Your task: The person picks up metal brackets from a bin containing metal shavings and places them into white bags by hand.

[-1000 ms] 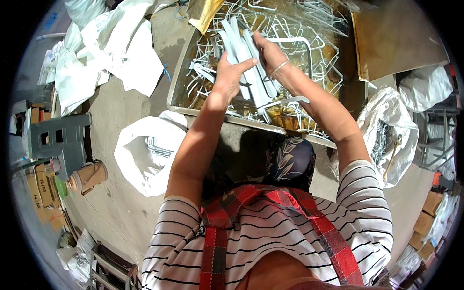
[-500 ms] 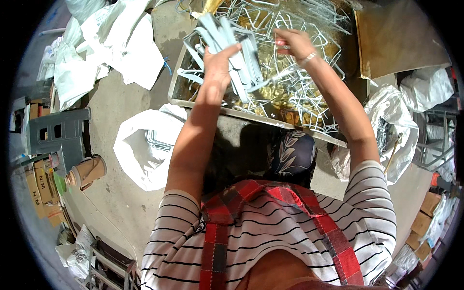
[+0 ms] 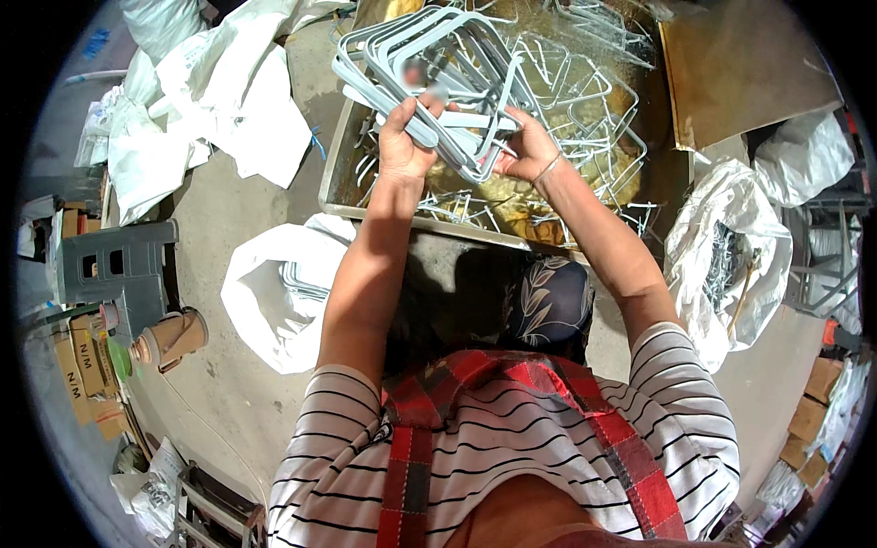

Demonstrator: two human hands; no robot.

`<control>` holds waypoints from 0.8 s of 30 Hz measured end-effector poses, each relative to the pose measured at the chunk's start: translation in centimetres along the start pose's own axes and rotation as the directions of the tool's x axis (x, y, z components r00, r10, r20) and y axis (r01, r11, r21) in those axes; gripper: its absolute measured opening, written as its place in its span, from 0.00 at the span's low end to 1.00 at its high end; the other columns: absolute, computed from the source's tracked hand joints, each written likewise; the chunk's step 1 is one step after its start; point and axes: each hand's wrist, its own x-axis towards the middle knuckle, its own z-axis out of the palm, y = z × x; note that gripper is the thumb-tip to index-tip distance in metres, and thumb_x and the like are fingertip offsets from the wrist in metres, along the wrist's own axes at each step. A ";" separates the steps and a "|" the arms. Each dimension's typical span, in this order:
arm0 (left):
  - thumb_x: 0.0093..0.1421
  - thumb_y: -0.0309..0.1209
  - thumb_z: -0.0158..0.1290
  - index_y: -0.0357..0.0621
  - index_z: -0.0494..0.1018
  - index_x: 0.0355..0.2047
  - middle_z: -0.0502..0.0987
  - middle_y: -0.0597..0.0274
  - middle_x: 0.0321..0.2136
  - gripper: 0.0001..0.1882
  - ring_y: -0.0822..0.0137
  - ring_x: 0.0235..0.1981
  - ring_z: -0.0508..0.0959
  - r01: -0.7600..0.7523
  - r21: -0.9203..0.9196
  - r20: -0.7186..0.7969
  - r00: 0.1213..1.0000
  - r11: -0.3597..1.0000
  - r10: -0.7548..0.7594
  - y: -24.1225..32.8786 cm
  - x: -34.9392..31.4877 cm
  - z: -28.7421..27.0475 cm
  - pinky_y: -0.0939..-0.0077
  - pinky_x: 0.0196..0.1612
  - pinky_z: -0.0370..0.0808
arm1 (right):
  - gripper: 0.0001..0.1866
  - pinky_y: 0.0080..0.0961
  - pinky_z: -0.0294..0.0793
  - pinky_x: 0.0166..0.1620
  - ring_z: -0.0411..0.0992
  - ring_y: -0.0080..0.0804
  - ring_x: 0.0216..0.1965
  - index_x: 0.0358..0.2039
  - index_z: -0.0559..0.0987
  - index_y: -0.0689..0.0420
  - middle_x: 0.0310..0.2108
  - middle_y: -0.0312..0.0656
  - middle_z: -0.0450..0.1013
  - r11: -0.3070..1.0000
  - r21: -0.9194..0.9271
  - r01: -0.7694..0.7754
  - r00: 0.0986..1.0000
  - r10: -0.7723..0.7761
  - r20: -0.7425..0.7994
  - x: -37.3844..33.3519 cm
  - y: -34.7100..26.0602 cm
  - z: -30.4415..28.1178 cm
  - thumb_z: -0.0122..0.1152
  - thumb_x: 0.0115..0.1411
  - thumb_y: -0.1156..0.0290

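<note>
Both hands, left hand [image 3: 402,146] and right hand [image 3: 525,151], grip one bundle of grey hangers [image 3: 429,64].

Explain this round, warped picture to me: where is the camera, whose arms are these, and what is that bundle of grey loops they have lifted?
The camera sits on a person's head and looks down, so the striped shirt and red checked apron straps at the bottom are the wearer's own body. Its fisheye lens bends straight edges and leaves the black rim. Both bare arms come up from below. The left hand grips a bundle of pale grey bent wire frames from beneath, and the right hand, with a thin bracelet at the wrist, holds the bundle's lower right end. Under them is a shallow metal tray heaped with more loose white wire pieces. On the concrete floor, an open white sack at the left holds similar frames, another sack of wire parts lies at the right, and a grey plastic stool stands at far left.
</note>
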 end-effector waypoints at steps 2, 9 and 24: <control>0.45 0.30 0.56 0.41 0.57 0.52 0.66 0.67 0.23 0.33 0.68 0.27 0.68 0.059 0.006 0.097 0.994 0.998 -0.059 0.2 0.3 -1.2 0.56 0.50 0.64 | 0.09 0.35 0.76 0.32 0.70 0.36 0.26 0.34 0.69 0.58 0.28 0.45 0.69 0.997 -0.076 -0.006 1.000 0.006 -0.002 1.3 -0.9 -1.5 0.49 0.54 0.68; 0.42 0.34 0.58 0.31 0.55 0.51 0.67 0.62 0.24 0.38 0.61 0.33 0.70 0.149 0.097 0.070 0.985 0.984 -0.156 0.9 0.3 -1.6 0.54 0.55 0.61 | 0.10 0.23 0.73 0.30 0.71 0.29 0.31 0.33 0.71 0.58 0.33 0.43 0.71 0.908 -0.394 0.142 0.990 -0.134 0.048 -1.4 -1.1 -2.0 0.50 0.57 0.65; 0.49 0.36 0.58 0.42 0.68 0.38 0.74 0.59 0.34 0.19 0.63 0.37 0.74 0.209 0.080 -0.248 0.951 0.975 -0.184 -0.7 0.7 -3.5 0.65 0.44 0.71 | 0.13 0.18 0.62 0.24 0.60 0.20 0.20 0.23 0.67 0.61 0.20 0.33 0.64 0.663 -0.599 0.448 0.660 -0.698 -0.278 -1.8 -1.1 -1.0 0.59 0.35 0.80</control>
